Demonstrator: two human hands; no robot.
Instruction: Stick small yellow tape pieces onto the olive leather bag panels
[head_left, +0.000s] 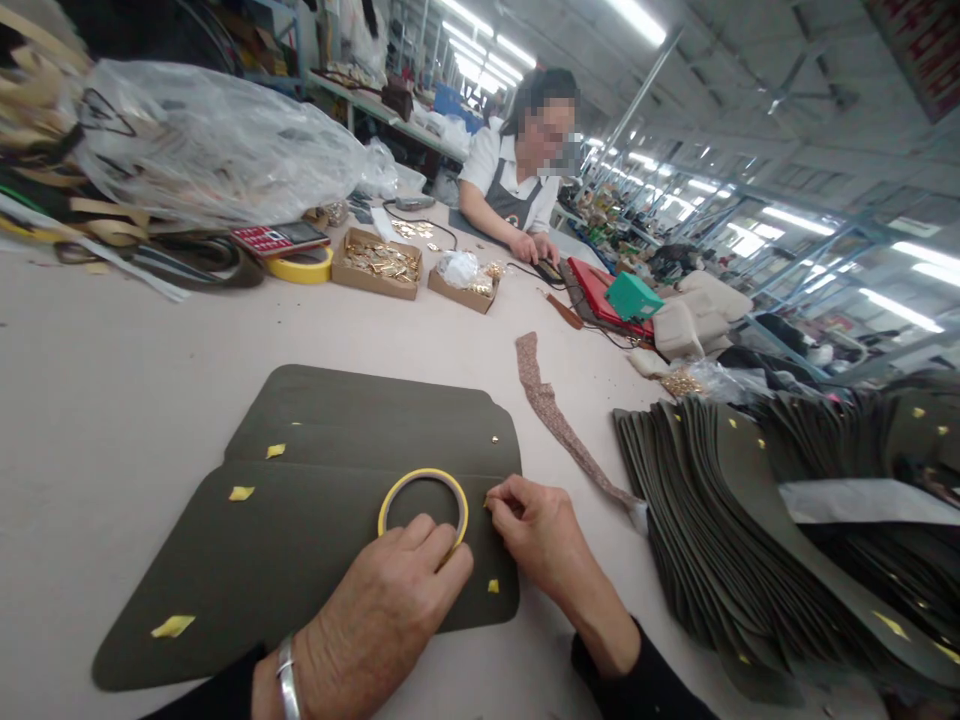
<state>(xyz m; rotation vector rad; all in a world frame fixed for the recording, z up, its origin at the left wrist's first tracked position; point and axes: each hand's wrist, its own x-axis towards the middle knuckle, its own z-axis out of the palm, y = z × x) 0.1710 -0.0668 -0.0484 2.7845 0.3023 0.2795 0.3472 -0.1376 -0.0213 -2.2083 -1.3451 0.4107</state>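
Note:
A dark olive panel (322, 520) lies flat on the table in front of me, with several small pieces of yellow tape (241, 493) stuck on it. My left hand (382, 600) rests over the panel, its fingers closed on a roll of yellow tape (385, 500) that stands up from the surface. Near the panel's right edge, my right hand (536, 525) pinches a small bit of yellow tape (487, 500) against the panel. A small gold stud (494, 439) shows above that hand.
Stacked olive panels (705, 520) lie at the right, beside a brown fabric strip (551, 410). Boxes of gold hardware (375, 263) and another yellow tape roll (304, 267) stand farther back, near a clear plastic bag (217, 140). A co-worker (517, 180) works across the table.

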